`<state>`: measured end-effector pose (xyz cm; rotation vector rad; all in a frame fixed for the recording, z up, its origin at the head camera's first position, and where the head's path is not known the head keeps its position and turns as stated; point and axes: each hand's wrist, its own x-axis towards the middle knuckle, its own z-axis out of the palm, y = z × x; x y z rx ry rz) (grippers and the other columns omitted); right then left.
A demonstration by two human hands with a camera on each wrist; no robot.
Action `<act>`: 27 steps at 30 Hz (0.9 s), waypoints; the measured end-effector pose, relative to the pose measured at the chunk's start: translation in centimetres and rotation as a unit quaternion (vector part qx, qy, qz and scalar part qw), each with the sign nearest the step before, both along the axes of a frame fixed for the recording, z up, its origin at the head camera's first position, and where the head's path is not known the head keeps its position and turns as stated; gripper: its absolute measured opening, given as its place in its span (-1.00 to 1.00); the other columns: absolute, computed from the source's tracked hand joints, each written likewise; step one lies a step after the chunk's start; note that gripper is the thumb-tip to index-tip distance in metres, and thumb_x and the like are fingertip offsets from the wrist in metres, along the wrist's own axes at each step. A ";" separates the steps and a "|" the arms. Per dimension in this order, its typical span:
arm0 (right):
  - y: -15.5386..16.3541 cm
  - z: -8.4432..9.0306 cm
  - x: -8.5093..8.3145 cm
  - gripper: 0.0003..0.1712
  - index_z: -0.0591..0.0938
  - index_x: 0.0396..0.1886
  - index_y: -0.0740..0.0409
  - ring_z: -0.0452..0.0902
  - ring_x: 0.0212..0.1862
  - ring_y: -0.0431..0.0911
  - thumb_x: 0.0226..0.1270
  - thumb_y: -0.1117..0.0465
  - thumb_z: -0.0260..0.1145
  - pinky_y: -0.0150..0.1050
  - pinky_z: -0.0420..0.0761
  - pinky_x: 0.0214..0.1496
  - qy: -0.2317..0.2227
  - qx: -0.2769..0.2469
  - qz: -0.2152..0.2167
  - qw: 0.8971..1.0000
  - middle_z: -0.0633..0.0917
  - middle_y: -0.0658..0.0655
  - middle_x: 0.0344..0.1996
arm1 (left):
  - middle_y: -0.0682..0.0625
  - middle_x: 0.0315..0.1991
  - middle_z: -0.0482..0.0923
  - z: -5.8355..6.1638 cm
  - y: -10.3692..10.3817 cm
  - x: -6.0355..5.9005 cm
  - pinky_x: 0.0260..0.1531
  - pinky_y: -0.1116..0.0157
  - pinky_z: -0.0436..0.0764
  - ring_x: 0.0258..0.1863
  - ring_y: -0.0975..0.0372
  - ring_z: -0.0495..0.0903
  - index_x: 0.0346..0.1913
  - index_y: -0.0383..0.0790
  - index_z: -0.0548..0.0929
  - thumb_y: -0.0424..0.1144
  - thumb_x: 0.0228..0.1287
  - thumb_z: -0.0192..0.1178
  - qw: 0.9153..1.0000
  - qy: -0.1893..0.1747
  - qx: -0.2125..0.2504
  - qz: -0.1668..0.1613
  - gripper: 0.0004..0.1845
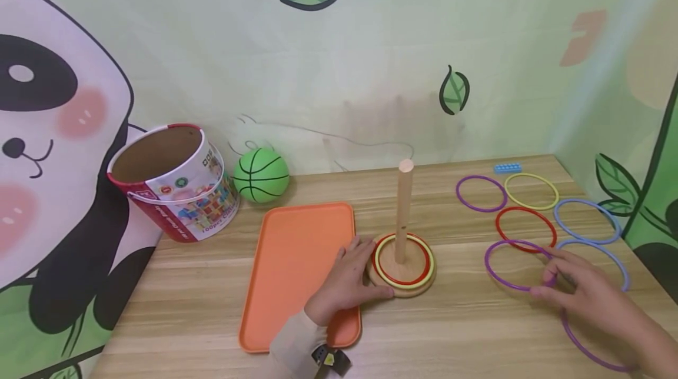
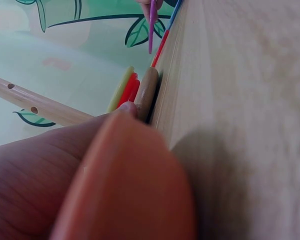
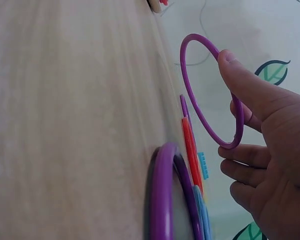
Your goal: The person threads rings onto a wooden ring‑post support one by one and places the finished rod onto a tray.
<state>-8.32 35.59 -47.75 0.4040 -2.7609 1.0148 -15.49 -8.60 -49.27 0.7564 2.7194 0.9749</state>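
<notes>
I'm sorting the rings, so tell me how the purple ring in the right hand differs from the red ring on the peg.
The purple ring is pinched by the right hand and lifted off the table in the wrist view; the red ring lies flat on the wooden base. The purple ring is off the peg; the red ring circles it, with a yellow ring. Both are thin plastic hoops.

Orange tray (image 1: 296, 261), green ball (image 1: 262, 175), tipped bucket (image 1: 172, 182), blue brick (image 1: 507, 168)
</notes>
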 end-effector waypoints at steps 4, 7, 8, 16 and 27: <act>-0.1 0.2 -0.2 -0.60 0.55 -0.41 -0.10 0.40 0.24 0.56 0.08 0.25 0.69 -0.77 -0.02 0.19 0.014 -0.008 0.008 1.000 0.57 0.50 0.22 | -0.18 0.63 0.20 0.0 0.0 0.0 0.58 -0.24 -0.13 0.69 -0.09 -0.12 0.66 -0.22 0.22 0.23 0.13 0.56 1.000 -0.002 0.004 -0.001 0.16; -0.2 0.2 -0.3 -0.57 0.55 -0.42 -0.12 0.42 0.23 0.56 0.03 0.27 0.70 -0.78 0.00 0.17 0.027 -0.008 0.011 1.000 0.59 0.50 0.21 | -0.17 0.64 0.19 0.0 0.0 0.0 0.58 -0.23 -0.14 0.70 -0.09 -0.14 0.66 -0.21 0.22 0.23 0.14 0.55 1.000 -0.006 0.004 -0.002 0.16; -0.2 0.2 -0.4 -0.56 0.55 -0.42 -0.12 0.43 0.22 0.57 0.02 0.28 0.70 -0.78 0.00 0.17 0.031 -0.006 0.012 0.999 0.59 0.51 0.21 | -0.18 0.64 0.19 0.0 0.0 0.0 0.58 -0.23 -0.14 0.70 -0.09 -0.14 0.66 -0.22 0.22 0.23 0.14 0.55 1.000 -0.007 0.004 -0.002 0.16; -0.7 0.2 -0.7 -0.55 0.55 -0.38 -0.11 0.40 0.23 0.60 0.01 0.32 0.70 -0.78 0.00 0.22 0.033 -0.020 0.028 0.999 0.54 0.55 0.26 | -0.24 0.61 0.23 -0.3 -0.6 0.2 0.56 -0.30 -0.11 0.68 -0.15 -0.10 0.63 -0.29 0.26 0.20 0.11 0.57 1.000 0.004 0.018 0.000 0.16; -1.1 0.6 -0.4 -0.56 0.54 -0.38 -0.09 0.39 0.24 0.66 0.01 0.32 0.69 -0.66 0.04 0.34 0.043 -0.021 0.007 0.999 0.57 0.53 0.19 | -0.22 0.63 0.20 -0.3 -0.2 -0.1 0.56 -0.29 -0.11 0.69 -0.12 -0.11 0.64 -0.26 0.25 0.23 0.14 0.54 1.000 0.003 0.017 -0.009 0.15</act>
